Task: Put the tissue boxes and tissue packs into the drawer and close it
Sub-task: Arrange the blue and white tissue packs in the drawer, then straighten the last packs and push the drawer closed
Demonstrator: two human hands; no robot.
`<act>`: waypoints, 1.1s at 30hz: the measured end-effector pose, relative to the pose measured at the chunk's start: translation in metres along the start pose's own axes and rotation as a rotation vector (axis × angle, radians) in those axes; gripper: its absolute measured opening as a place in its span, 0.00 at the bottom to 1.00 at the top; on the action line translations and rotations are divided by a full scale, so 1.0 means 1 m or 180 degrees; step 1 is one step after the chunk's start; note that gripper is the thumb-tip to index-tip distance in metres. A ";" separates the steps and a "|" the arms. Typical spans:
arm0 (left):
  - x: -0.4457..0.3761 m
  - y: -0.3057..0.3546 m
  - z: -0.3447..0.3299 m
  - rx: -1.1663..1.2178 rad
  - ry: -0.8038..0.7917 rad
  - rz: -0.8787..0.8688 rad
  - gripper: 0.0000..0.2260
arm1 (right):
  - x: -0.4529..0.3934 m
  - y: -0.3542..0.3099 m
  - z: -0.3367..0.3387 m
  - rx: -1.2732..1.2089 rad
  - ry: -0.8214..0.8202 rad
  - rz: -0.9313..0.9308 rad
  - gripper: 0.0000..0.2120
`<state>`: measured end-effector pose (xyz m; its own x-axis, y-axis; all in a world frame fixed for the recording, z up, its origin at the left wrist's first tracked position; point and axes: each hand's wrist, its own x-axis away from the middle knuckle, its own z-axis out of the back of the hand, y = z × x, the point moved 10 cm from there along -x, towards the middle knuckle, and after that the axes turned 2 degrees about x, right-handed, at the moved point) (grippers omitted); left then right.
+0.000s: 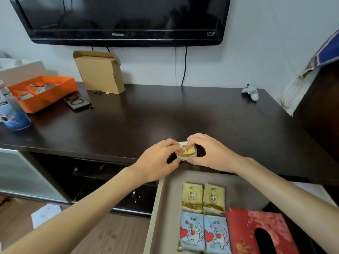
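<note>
A small yellow tissue pack sits at the front edge of the dark tabletop. My left hand and my right hand both grip it from either side. Just below them the drawer stands open. Inside it lie two yellow tissue packs, two blue packs with red hearts and a red tissue box at the right.
An orange tray, a cardboard box, a phone and a blue bottle stand at the back left. A small white figure lies back right. A black TV hangs on the wall.
</note>
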<state>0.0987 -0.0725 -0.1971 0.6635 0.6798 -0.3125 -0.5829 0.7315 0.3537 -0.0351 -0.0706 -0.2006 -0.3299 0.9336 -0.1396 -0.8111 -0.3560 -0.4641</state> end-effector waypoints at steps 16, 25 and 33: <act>0.125 0.083 0.013 0.0671 -0.0257 0.0316 0.07 | 0.144 0.004 -0.016 0.0309 0.0062 -0.0627 0.19; 0.170 0.105 0.001 0.0590 -0.0269 0.0451 0.15 | 0.135 0.020 -0.041 0.0743 -0.0156 -0.1023 0.16; 0.195 0.124 0.004 0.0651 -0.0313 0.0465 0.15 | 0.159 -0.017 -0.014 0.0597 0.0111 -0.0836 0.10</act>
<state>0.1576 0.1510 -0.2110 0.6276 0.7617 -0.1613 -0.5756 0.5934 0.5627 -0.0671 0.0839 -0.2269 -0.0834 0.9942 -0.0678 -0.9422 -0.1008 -0.3195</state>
